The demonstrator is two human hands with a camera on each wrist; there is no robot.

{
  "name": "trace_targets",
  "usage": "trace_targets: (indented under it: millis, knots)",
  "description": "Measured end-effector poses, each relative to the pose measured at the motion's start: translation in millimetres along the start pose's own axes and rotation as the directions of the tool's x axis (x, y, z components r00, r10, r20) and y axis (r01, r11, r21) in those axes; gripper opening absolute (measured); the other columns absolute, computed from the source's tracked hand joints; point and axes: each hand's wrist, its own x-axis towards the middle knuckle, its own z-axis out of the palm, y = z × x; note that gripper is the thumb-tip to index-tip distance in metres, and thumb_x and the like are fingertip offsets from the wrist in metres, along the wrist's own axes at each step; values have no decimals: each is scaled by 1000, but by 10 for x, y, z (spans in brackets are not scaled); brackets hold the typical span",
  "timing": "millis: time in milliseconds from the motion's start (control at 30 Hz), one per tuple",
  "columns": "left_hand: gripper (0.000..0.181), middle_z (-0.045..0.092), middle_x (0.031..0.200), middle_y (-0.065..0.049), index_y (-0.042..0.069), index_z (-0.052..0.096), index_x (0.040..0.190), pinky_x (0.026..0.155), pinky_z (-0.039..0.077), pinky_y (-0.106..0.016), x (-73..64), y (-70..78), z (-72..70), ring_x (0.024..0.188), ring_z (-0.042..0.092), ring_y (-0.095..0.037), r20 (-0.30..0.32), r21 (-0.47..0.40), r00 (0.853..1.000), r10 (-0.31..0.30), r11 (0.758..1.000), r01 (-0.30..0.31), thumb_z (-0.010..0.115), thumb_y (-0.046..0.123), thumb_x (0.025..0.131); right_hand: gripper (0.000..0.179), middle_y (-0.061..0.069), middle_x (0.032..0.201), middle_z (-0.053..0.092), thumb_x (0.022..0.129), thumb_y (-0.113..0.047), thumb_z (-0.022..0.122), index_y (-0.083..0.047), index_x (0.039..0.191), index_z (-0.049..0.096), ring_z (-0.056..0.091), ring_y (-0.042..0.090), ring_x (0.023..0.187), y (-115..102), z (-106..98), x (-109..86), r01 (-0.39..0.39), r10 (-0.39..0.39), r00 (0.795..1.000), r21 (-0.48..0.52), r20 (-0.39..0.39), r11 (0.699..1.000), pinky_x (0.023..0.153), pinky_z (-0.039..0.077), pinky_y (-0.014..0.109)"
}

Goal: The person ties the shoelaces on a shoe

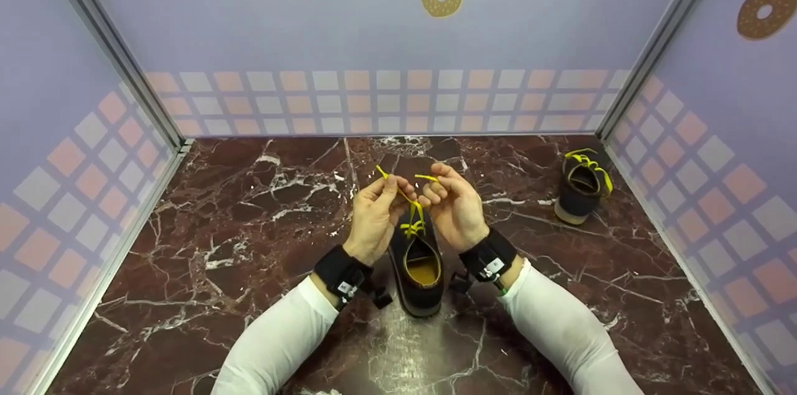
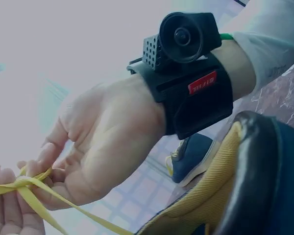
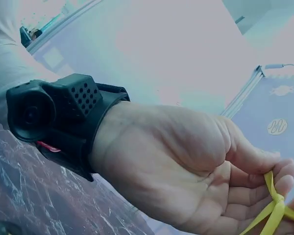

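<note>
A dark shoe (image 1: pixel 423 301) with a tan insole stands upright on the marbled surface, heel toward the person. Above its toe end, my left hand (image 1: pixel 377 214) pinches one yellow shoelace (image 1: pixel 416 211) between thumb and fingers, a short tip sticking up. My right hand (image 1: pixel 459 205), palm inward with fingers curled, holds the other lace end, whose tip points left. Between the hands the laces cross in a small knot (image 2: pixel 24 182), with two strands running down to the shoe's eyelets. The left wrist view looks across at the right hand; the right wrist view shows the left thumb pressing on the lace.
A second dark shoe (image 1: pixel 576 199) with yellow laces stands at the back right, near the side wall. Lilac walls (image 1: pixel 373 27) with checked borders enclose the marbled surface (image 1: pixel 249 270) at the back and both sides. Each wrist wears a black camera band (image 1: pixel 489 256).
</note>
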Motion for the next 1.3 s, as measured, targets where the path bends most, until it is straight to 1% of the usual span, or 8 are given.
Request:
trace_targets:
  millis: [167,333,600,933,1067,1133,1167,1300]
  knots:
    - [46,56,71,7,15,66,87,65,53,-21,27,25,-63,63,52,-6,-55,-60,997,-52,997,49,40,25,123,30,-15,58,32,106,0,29,-16,99,53,25,1,51,-37,-97,29,-46,46,999,-31,-14,998,53,20,17]
    - [45,39,64,11,14,59,85,52,32,-17,54,70,-324,54,34,-2,-87,26,990,-108,994,111,40,29,123,28,-17,55,29,103,1,32,-17,93,52,24,-3,47,-129,-410,97,-127,101,986,-209,-131,970,49,13,17]
    - [45,34,63,9,10,55,84,51,30,-19,15,74,-855,52,28,-3,-210,136,949,-234,955,265,41,25,123,23,-13,60,29,101,6,39,-16,105,46,28,2,49,-187,-919,125,-386,289,917,-430,-275,816,44,26,18]
    - [40,37,61,8,9,61,85,53,37,-21,94,123,-894,53,34,-5,-199,188,940,-276,931,313,52,25,120,18,-10,63,34,103,2,40,-12,112,48,32,5,51,-262,-919,58,-331,274,944,-513,-185,792,50,29,22]
    - [28,62,69,5,5,76,92,61,52,-23,164,221,-865,63,56,-7,-179,336,970,-165,916,218,66,21,114,11,-5,76,60,105,-4,51,-4,108,62,54,7,67,-272,-889,74,-147,87,989,-694,-121,704,62,42,24]
    - [16,77,87,2,5,82,105,72,56,-23,180,291,-842,77,66,-8,-134,500,989,-67,857,125,72,17,109,14,4,94,74,105,-7,59,1,109,70,64,7,85,-259,-887,81,-32,-28,998,-813,-59,582,75,49,23]
    - [14,81,98,-1,6,83,112,77,57,-24,174,328,-823,85,70,-10,-97,589,995,-32,804,84,74,16,106,15,8,104,79,105,-7,63,3,110,73,67,7,91,-253,-886,76,12,-63,998,-861,-23,509,80,51,22]
    - [26,84,123,-11,8,82,125,91,60,-31,89,411,-731,104,75,-20,122,852,989,-88,521,-59,79,17,101,20,22,113,83,97,-3,71,2,115,80,74,12,87,-229,-858,1,137,1,990,-953,142,269,79,58,22]
